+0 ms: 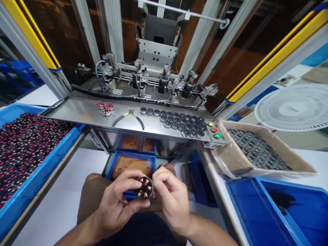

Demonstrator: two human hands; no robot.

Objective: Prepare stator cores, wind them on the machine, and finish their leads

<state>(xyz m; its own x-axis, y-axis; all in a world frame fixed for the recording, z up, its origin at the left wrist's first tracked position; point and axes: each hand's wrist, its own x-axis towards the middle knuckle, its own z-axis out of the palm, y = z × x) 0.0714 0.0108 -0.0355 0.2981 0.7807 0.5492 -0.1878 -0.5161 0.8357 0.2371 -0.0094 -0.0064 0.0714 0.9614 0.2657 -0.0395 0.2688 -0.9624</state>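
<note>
A round motor stator (145,187) with copper windings and a dark outer ring sits in my left hand (115,201). The thumb and fingers grip its left edge, and its open face is turned up toward me. Beside the stator's right edge, my right hand (171,198) is closed in a pinch, fingertips at the ring. Whatever is between those fingertips is hidden. Both hands are over my lap, in front of the metal worktop (77,112). On that worktop lie pliers (130,118) with black handles spread apart.
Three red-and-copper stators (106,109) stand left of the pliers; several dark ones (184,123) cluster right, near a button box (215,131). A blue bin (38,160) of wound parts flanks me left. On the right are a lined carton (294,167), blue trays (256,212) and a fan (289,107).
</note>
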